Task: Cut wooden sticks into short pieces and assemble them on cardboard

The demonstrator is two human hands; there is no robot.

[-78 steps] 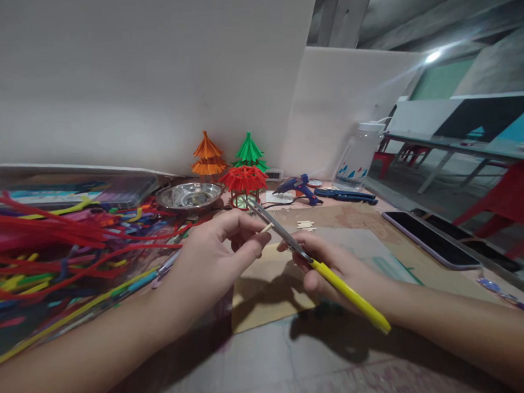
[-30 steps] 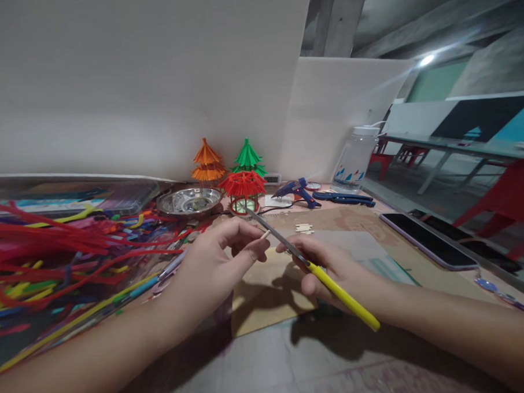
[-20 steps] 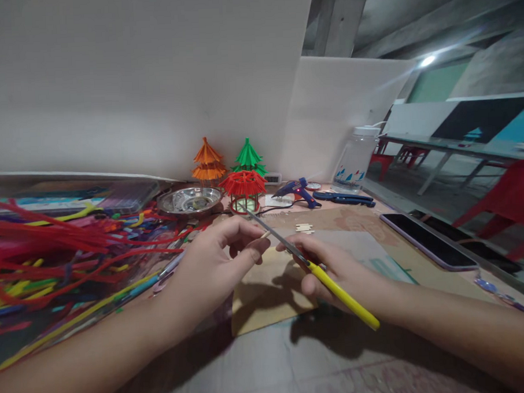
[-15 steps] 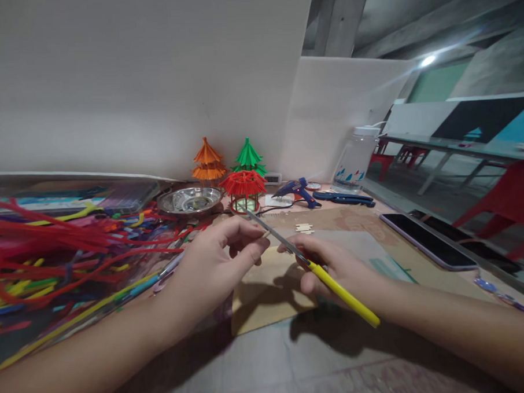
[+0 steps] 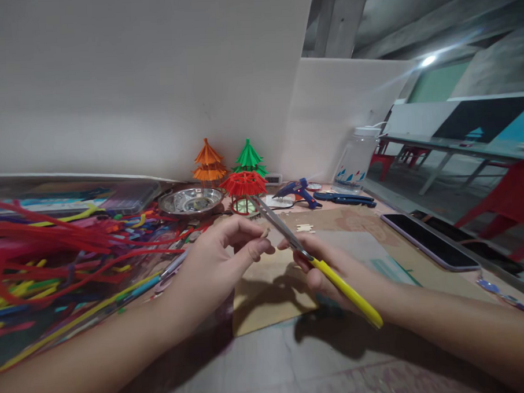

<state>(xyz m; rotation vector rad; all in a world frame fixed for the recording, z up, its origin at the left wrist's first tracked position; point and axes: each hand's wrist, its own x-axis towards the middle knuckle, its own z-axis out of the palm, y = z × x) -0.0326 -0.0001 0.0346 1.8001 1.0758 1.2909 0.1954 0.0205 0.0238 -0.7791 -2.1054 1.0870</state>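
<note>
My right hand (image 5: 330,263) is closed round a pair of scissors (image 5: 342,288) with yellow handles, its blades pointing up and left past the fingertips of my left hand (image 5: 223,259). Thumb and fingers of the left hand pinch a short, thin, pale piece of stick (image 5: 266,233), mostly covered by the fingertips. Under both hands lies a yellowish board (image 5: 267,309). Several short pale sticks (image 5: 305,227) rest in a row just beyond it. Behind the blade tips stands a small round model with a red fringed roof (image 5: 245,185).
Orange (image 5: 207,161) and green (image 5: 248,155) roofed models stand at the back, beside a metal dish (image 5: 190,201). A blue glue gun (image 5: 303,192), dark blue pliers (image 5: 344,198), and a clear bottle (image 5: 353,160) are behind. Coloured strips (image 5: 51,252) crowd the left; a phone (image 5: 429,241) lies right.
The scissors have shifted slightly right with my right hand, and their blades look a little further apart. My left hand stays nearly in place, still pinching the small stick piece.
</note>
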